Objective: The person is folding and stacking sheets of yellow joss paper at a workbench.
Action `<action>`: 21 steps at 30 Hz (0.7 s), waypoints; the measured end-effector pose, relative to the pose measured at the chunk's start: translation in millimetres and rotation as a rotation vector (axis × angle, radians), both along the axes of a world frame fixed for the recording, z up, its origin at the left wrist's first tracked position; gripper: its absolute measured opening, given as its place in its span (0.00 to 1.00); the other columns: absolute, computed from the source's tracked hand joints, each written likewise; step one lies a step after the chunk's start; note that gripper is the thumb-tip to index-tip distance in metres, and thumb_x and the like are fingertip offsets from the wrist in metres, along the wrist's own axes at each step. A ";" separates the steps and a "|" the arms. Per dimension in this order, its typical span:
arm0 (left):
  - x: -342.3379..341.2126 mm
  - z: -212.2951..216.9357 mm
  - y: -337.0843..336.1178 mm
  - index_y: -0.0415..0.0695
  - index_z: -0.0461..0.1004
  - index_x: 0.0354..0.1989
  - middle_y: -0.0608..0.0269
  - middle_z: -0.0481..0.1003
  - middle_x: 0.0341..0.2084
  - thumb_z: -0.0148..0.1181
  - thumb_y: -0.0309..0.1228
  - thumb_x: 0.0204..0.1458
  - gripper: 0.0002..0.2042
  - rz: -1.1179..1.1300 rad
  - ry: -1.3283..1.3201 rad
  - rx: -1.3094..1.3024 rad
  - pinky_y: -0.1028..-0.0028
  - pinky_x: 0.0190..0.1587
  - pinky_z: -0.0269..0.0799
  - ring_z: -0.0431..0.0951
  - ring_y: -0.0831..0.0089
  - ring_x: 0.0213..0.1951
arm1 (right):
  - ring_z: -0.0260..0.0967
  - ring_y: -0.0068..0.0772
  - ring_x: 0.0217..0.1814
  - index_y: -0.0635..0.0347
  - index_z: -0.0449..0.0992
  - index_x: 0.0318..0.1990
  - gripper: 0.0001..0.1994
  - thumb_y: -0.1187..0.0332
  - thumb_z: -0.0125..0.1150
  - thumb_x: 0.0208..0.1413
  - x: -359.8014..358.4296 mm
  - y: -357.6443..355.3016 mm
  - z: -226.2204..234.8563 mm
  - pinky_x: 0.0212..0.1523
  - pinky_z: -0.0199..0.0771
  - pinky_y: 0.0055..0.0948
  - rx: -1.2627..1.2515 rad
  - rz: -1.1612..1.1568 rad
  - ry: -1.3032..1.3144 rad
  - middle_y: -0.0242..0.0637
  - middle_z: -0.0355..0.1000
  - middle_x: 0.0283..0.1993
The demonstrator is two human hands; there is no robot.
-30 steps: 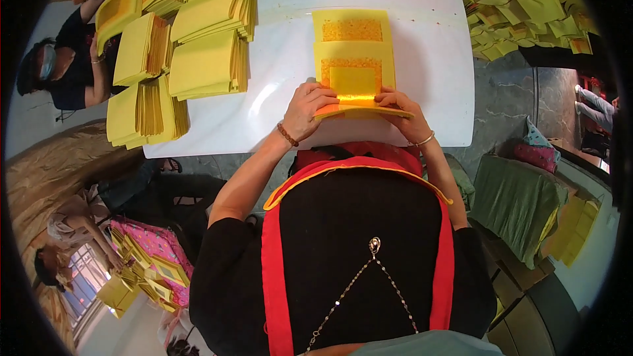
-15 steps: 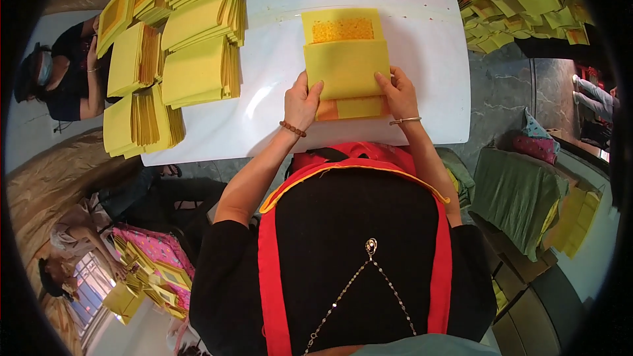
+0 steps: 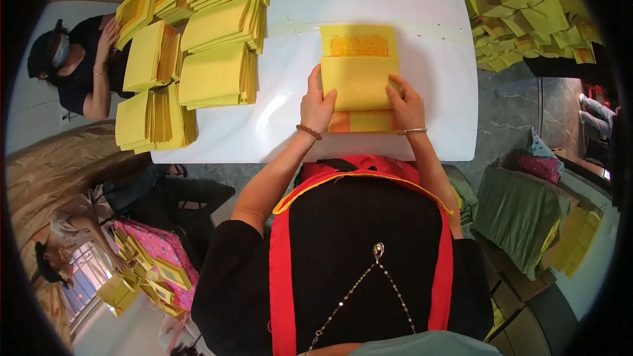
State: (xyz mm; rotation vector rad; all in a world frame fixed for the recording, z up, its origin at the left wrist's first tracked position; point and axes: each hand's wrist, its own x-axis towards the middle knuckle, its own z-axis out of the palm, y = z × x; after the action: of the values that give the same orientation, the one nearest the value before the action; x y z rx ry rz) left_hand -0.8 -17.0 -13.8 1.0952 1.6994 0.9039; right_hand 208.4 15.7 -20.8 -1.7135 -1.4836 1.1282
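Observation:
Both my hands hold a sheaf of yellow paper (image 3: 360,82) over the white table, one hand at each side edge. A folded yellow piece lies across its middle. Above the fold shows a speckled orange-gold patch; below it a strip with orange shading sticks out. My left hand (image 3: 318,102) grips the left edge, thumb on top and fingers beneath. My right hand (image 3: 406,103) grips the right edge the same way, with its thumb lying on the folded piece. The undersides of the fingers are hidden by the paper.
Stacks of folded yellow paper (image 3: 217,76) cover the left of the white table (image 3: 290,125). More yellow paper (image 3: 508,0) is heaped at the far right. A co-worker (image 3: 89,69) stands at the left; another (image 3: 79,224) handles yellow paper (image 3: 142,267) lower left. Green cloth (image 3: 524,214) covers something at the right.
The view has shifted, so the table and stacks sit lower and further right. My right thumb and fingers have moved slightly up the paper's edge. The co-worker's hand at left now rests on a stack.

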 end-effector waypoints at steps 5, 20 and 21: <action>-2.9 -3.3 1.7 0.46 0.47 0.59 0.51 0.72 0.16 0.50 0.28 0.43 0.31 0.019 0.009 0.021 0.64 0.24 0.65 0.73 0.58 0.20 | 0.71 0.32 0.38 0.55 0.68 0.50 0.29 0.57 0.66 0.38 -9.5 4.3 25.1 0.39 0.70 0.28 -0.038 0.110 -0.120 0.42 0.73 0.39; -5.2 19.1 -10.0 0.37 0.58 0.53 0.50 0.67 0.43 0.58 0.24 0.37 0.30 -0.263 0.589 0.756 0.61 0.45 0.64 0.68 0.54 0.43 | 0.72 0.35 0.39 0.53 0.68 0.50 0.31 0.56 0.67 0.33 -12.6 -3.9 22.0 0.40 0.70 0.30 -0.044 0.101 -0.217 0.43 0.73 0.39; 4.5 19.1 -3.8 0.39 0.60 0.51 0.52 0.63 0.48 0.56 0.31 0.41 0.26 -0.447 0.606 0.755 0.62 0.52 0.57 0.61 0.57 0.52 | 0.71 0.40 0.39 0.49 0.69 0.50 0.32 0.51 0.66 0.32 -10.4 -2.7 18.4 0.39 0.70 0.33 0.017 0.095 -0.212 0.43 0.73 0.38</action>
State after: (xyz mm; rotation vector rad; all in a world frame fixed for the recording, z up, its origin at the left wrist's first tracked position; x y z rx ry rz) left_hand 3.7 -20.8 5.3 2.3382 1.4580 0.9968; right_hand 198.1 13.0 -2.3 -1.8135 -1.7132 1.0030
